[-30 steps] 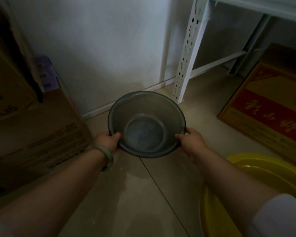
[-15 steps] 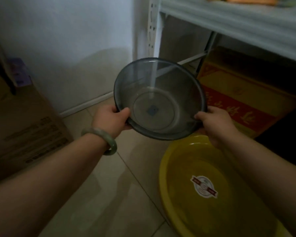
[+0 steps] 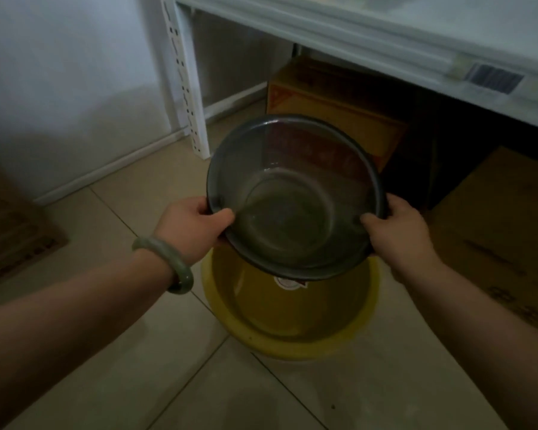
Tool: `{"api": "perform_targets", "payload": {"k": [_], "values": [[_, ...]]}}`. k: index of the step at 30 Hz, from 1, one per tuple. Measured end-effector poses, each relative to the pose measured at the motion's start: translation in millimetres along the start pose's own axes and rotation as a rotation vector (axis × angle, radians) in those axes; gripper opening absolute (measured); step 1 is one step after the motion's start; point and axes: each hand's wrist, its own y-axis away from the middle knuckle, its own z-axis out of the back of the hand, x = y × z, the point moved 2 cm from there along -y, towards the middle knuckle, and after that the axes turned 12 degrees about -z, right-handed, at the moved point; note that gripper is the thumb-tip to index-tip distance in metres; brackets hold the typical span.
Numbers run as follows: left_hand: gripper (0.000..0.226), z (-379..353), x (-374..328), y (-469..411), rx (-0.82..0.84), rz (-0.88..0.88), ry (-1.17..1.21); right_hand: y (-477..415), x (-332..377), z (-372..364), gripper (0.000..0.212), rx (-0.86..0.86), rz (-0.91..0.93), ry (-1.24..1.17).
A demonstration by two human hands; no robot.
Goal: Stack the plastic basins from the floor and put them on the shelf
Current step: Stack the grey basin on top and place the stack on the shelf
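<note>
I hold a translucent dark grey basin [image 3: 292, 197] in the air with both hands. My left hand [image 3: 193, 226] grips its left rim, thumb inside. My right hand [image 3: 398, 231] grips its right rim. The basin hangs tilted above the far part of a larger yellow basin [image 3: 292, 321], which sits on the tiled floor with a round sticker partly hidden behind the grey one. The white metal shelf [image 3: 385, 35] runs across the top right.
A yellow-and-red carton [image 3: 333, 97] stands under the shelf, a brown carton [image 3: 503, 218] at the right, and another brown carton [image 3: 10, 231] at the left edge. The shelf's perforated white post [image 3: 187, 79] stands by the wall.
The grey basin has moved to the right, from beside the wall to above the yellow basin. My view has turned right, bringing the shelf and the yellow basin toward the centre.
</note>
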Motion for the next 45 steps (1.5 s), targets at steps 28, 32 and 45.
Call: {"api": "perform_targets", "payload": {"k": [28, 32, 45], "values": [[0.101, -31, 92, 21, 0.228, 0.097, -0.571, 20, -92, -45, 0.084, 0.024, -0.100, 0.184], [0.112, -28, 95, 14, 0.234, 0.101, -0.505, 14, -95, -45, 0.096, 0.051, -0.229, 0.027], [0.043, -4, 106, -10, 0.049, 0.466, 0.125, -5, -114, -46, 0.060, 0.226, -0.482, -0.255]]}}
